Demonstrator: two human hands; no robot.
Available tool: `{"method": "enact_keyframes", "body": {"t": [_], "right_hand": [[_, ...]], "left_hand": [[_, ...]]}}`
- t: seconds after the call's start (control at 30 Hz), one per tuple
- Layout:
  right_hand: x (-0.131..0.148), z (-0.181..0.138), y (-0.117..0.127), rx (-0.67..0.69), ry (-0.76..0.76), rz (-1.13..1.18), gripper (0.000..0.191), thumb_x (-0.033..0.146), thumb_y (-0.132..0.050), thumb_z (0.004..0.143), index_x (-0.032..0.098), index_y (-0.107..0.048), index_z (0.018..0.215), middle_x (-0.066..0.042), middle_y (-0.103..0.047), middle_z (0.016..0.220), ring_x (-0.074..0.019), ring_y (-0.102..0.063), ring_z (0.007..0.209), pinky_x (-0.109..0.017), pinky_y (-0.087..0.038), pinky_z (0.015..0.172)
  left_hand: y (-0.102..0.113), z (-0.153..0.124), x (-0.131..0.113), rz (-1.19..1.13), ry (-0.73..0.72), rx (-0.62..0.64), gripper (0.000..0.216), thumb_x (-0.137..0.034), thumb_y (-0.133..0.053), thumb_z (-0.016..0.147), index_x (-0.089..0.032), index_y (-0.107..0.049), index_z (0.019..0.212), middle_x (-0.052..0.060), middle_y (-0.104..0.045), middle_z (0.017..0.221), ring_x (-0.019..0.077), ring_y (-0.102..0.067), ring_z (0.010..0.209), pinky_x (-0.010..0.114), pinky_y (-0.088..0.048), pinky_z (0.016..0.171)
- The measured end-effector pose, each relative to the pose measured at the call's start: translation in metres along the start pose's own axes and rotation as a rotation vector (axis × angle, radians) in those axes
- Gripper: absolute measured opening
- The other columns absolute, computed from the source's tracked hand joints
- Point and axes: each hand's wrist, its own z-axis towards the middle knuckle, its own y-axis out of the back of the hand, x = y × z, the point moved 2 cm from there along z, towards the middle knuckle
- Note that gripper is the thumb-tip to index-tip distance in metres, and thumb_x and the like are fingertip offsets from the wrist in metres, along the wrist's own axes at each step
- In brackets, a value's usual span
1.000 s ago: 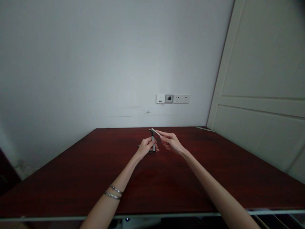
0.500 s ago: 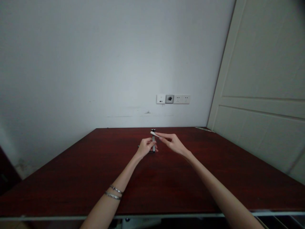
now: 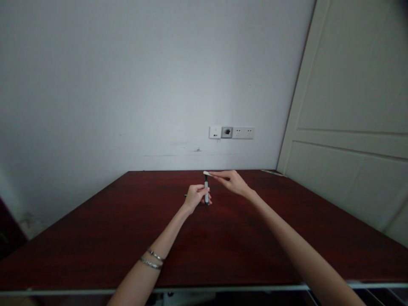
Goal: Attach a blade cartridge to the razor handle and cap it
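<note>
My left hand [image 3: 194, 198] is closed around a slim upright stand [image 3: 206, 198] with a light grey stem and a darker upper part, near the middle of the table. A dark tip sticks out to the left behind this hand, and the foot of the stand is partly hidden by the fingers. My right hand [image 3: 234, 182] pinches a thin, flat white piece [image 3: 207, 173] between thumb and fingertips. That piece lies across the top of the stand; whether it is joined to it I cannot tell.
The dark red wooden table [image 3: 127, 238] reaches back to a pale wall [image 3: 172, 85]. Wall sockets [image 3: 243, 133] sit above its far edge. A light panelled door [image 3: 353, 140] stands along the right side.
My right hand has moved slightly up and away, with the white piece now over the top of the stand, covering its dark head. The left hand has barely moved.
</note>
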Motion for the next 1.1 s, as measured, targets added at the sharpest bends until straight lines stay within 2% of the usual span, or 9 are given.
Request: {"method": "enact_keyframes", "body": {"t": [0.17,0.3,0.4,0.47,0.6,0.73,0.9,1.03,1.1], "right_hand": [[0.0,0.003,-0.002,-0.117,-0.033,0.007,0.033,0.036,-0.048,0.086,0.03,-0.061,0.115,-0.004,-0.065,0.109,-0.0242,-0.063,0.092,-0.031,-0.046,0.074],[0.004,0.004,-0.005,0.005,0.032,0.043,0.033,0.037,-0.05,0.085,0.03,-0.061,0.115,-0.002,-0.065,0.11,-0.0233,-0.064,0.087,-0.032,-0.047,0.074],[0.003,0.003,-0.003,-0.066,-0.014,0.043,0.032,0.036,-0.049,0.085,0.029,-0.061,0.114,-0.003,-0.064,0.111,-0.025,-0.063,0.093,-0.034,-0.047,0.077],[0.003,0.002,-0.002,-0.099,0.018,0.086,0.032,0.034,-0.049,0.086,0.028,-0.061,0.115,-0.003,-0.063,0.112,-0.0247,-0.061,0.098,-0.034,-0.046,0.081],[0.0,0.001,-0.001,-0.041,0.074,0.083,0.031,0.034,-0.052,0.084,0.03,-0.061,0.113,-0.002,-0.065,0.109,-0.0244,-0.063,0.094,-0.034,-0.048,0.079],[-0.004,-0.001,0.002,-0.176,0.03,0.106,0.031,0.034,-0.051,0.084,0.027,-0.063,0.112,-0.003,-0.064,0.11,-0.0238,-0.061,0.099,-0.033,-0.047,0.083],[-0.009,-0.002,0.001,-0.081,0.084,0.12,0.031,0.035,-0.051,0.083,0.027,-0.064,0.111,-0.001,-0.066,0.106,-0.0218,-0.065,0.087,-0.032,-0.05,0.075],[-0.019,-0.003,0.01,-0.221,-0.025,0.075,0.033,0.035,-0.05,0.084,0.024,-0.064,0.111,-0.004,-0.066,0.105,-0.0232,-0.065,0.084,-0.034,-0.05,0.075],[-0.019,-0.005,0.012,-0.249,-0.02,0.123,0.033,0.035,-0.05,0.084,0.022,-0.064,0.111,-0.004,-0.065,0.108,-0.0238,-0.064,0.091,-0.035,-0.049,0.08]], "left_hand": [[0.0,0.0,-0.001,0.001,-0.016,0.012,0.027,-0.037,-0.063,0.068,-0.011,-0.055,0.065,0.004,-0.061,0.055,0.0158,-0.059,0.043,0.026,-0.047,0.041],[0.0,0.0,-0.002,0.008,-0.021,0.009,0.027,-0.036,-0.062,0.069,-0.01,-0.055,0.063,0.004,-0.06,0.055,0.0153,-0.059,0.042,0.025,-0.046,0.04],[0.002,0.0,-0.001,-0.012,-0.03,0.006,0.027,-0.036,-0.062,0.069,-0.01,-0.056,0.065,0.003,-0.06,0.055,0.0146,-0.058,0.041,0.025,-0.047,0.041],[0.002,0.001,-0.001,-0.017,-0.034,0.008,0.027,-0.036,-0.062,0.069,-0.01,-0.056,0.065,0.003,-0.06,0.055,0.0144,-0.058,0.041,0.025,-0.047,0.041],[0.003,0.001,0.0,-0.009,-0.041,0.02,0.029,-0.037,-0.063,0.069,-0.01,-0.056,0.064,0.003,-0.059,0.054,0.0142,-0.058,0.041,0.025,-0.047,0.041],[0.002,0.0,-0.001,-0.015,-0.037,0.024,0.029,-0.039,-0.064,0.068,-0.01,-0.057,0.067,0.003,-0.06,0.054,0.0149,-0.058,0.042,0.025,-0.047,0.041],[0.002,-0.001,0.0,-0.005,-0.047,0.052,0.028,-0.037,-0.063,0.069,-0.01,-0.057,0.065,0.002,-0.06,0.054,0.0145,-0.058,0.041,0.026,-0.047,0.043],[0.004,0.002,0.004,0.005,-0.052,0.06,0.027,-0.037,-0.063,0.07,-0.01,-0.059,0.068,0.003,-0.062,0.057,0.0154,-0.06,0.044,0.027,-0.049,0.045],[0.006,0.006,0.008,0.065,-0.057,-0.005,0.025,-0.034,-0.063,0.07,-0.01,-0.061,0.069,0.005,-0.064,0.061,0.0158,-0.061,0.047,0.025,-0.048,0.045]]}}
